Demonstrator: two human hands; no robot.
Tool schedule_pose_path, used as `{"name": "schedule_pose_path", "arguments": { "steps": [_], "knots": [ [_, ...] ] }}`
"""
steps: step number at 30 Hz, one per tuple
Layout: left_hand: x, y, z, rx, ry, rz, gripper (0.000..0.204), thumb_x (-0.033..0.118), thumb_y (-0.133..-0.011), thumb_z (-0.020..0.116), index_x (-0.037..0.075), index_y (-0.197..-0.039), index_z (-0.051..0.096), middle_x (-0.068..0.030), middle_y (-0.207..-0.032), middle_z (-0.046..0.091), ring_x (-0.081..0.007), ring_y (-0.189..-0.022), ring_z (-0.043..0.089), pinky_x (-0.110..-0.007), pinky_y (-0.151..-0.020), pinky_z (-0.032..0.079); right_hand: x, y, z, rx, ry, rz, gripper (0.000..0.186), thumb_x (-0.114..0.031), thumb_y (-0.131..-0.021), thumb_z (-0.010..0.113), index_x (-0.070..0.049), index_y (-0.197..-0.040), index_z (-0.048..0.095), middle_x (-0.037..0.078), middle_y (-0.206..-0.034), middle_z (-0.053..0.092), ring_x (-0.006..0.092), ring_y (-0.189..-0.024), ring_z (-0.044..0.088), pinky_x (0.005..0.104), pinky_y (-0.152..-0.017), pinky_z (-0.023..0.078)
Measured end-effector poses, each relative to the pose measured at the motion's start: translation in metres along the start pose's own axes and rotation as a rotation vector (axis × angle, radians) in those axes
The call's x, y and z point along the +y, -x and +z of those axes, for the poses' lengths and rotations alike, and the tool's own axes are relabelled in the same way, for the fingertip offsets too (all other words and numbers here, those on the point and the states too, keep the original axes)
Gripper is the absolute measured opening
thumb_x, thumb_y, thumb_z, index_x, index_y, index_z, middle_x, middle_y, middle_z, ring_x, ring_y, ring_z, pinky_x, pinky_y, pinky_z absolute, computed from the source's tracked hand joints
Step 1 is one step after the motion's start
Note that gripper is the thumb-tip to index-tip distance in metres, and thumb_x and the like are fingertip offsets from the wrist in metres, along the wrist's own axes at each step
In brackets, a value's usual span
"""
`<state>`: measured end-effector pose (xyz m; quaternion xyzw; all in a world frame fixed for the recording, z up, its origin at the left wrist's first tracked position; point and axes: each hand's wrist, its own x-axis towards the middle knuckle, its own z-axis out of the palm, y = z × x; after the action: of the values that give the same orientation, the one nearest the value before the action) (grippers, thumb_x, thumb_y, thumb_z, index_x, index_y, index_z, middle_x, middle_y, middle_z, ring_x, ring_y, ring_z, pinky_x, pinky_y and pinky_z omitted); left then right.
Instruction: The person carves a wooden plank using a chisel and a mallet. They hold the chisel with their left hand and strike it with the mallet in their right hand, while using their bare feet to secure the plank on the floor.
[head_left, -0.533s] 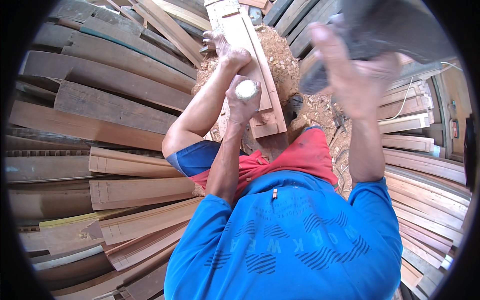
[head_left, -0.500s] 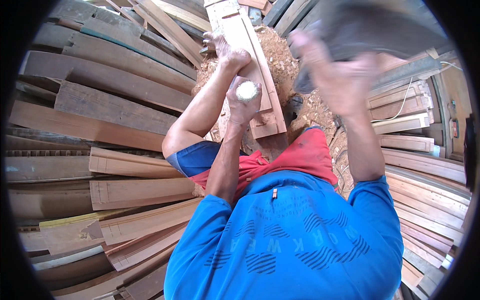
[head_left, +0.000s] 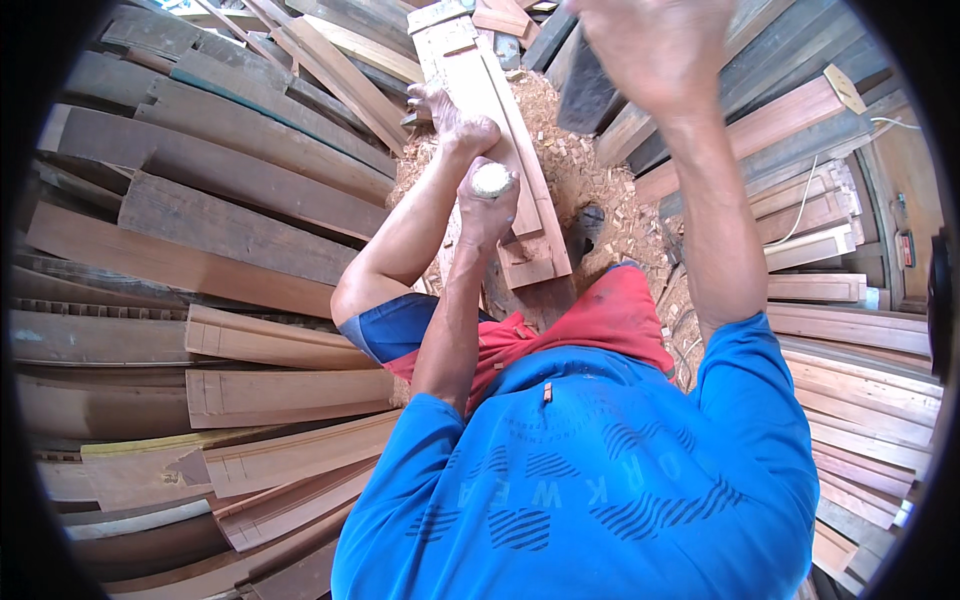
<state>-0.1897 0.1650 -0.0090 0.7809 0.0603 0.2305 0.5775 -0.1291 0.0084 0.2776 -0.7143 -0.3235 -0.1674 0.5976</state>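
In the head view, we see the left hand [head_left: 487,215] closed round one pale-topped handle [head_left: 492,181] over one wooden panel [head_left: 535,205]; the right hand [head_left: 655,50] (blurred), beyond the panel's right edge, curls round one dark block [head_left: 585,90].

Rows of boards [head_left: 240,225] on both sides, wood chips [head_left: 592,168] between.

Long timber planks [head_left: 235,225] are lying side by side along the left. Stacked boards [head_left: 850,390] are lining the right, near a curving white cord [head_left: 806,205]. Wood chips [head_left: 622,180] are lying scattered between.
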Motion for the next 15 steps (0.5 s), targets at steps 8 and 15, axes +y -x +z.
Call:
{"name": "schedule_pose_path", "arguments": {
  "steps": [8,15],
  "knots": [
    [0.009,0.021,-0.01,-0.027,0.091,0.043,0.021,0.009,-0.091,0.075,0.005,-0.088,0.056,0.0026,-0.072,0.059,-0.006,-0.063,0.056,-0.026,-0.056,0.047,0.079,0.093,0.007,-0.785,0.565,0.315,0.036,-0.023,-0.088,0.076,0.005,-0.109,0.068,0.022,-0.09,0.074,0.0366,-0.082,0.073,0.043,-0.077,0.057],
    [0.009,0.039,-0.039,0.029,-0.067,0.0,0.018,0.009,-0.094,0.071,0.005,-0.095,0.054,0.0008,-0.067,0.059,-0.0075,-0.056,0.059,-0.025,-0.048,0.046,0.041,0.089,-0.023,-0.402,0.095,0.255,0.038,-0.014,-0.084,0.081,0.004,-0.116,0.067,0.014,-0.102,0.074,0.0208,-0.093,0.068,0.0362,-0.087,0.054]
  ]
}}
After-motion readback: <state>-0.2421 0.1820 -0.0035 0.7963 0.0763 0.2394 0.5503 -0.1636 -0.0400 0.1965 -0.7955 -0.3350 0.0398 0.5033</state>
